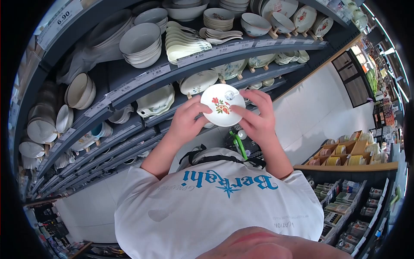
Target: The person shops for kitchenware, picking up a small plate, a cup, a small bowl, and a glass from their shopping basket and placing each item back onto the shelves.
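Note:
I hold a small white plate (223,108) with a red flower print and a small sticker near its rim, raised in front of the crockery shelves. My left hand (186,121) grips its left edge, thumb across the face. My right hand (258,120) holds the right edge, fingers curled over the top rim and thumb on the face. The plate is tilted with its face toward me. My white T-shirt (215,207) with blue lettering fills the lower part of the view.
Dark shelves (142,82) ahead carry stacked bowls (140,43), ceramic spoons (185,43), plates on stands and price tags. A lower display (349,166) at the right holds packaged goods. A green object (238,146) hangs at my chest. The floor (310,116) is white.

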`<state>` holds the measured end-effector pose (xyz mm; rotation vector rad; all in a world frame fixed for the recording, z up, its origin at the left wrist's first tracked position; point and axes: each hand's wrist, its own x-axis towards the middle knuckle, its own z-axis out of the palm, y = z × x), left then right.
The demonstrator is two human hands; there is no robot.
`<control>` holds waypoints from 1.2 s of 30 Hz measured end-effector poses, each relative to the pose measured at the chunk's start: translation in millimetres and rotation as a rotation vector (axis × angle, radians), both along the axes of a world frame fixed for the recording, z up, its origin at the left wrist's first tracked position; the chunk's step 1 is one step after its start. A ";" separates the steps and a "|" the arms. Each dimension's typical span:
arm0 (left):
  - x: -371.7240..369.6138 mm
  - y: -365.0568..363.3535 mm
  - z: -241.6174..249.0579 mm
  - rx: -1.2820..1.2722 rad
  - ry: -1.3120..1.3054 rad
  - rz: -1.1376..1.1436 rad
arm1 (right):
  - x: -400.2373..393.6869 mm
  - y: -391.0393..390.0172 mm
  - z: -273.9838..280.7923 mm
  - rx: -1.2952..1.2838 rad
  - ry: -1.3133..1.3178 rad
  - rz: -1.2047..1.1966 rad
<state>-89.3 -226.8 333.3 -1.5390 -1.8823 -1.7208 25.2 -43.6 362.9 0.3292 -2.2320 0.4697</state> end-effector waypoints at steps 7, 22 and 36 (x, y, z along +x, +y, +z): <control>0.8 -3.8 -8.1 -0.159 0.164 0.196 | -9.6 -20.5 6.7 0.215 0.045 0.110; 9.9 -12.3 -9.0 -0.068 -0.055 0.040 | -165.1 72.8 72.6 0.220 0.245 -0.090; 14.4 -44.1 -26.6 -0.154 -0.230 0.083 | -220.6 109.0 53.1 0.230 -0.022 -0.218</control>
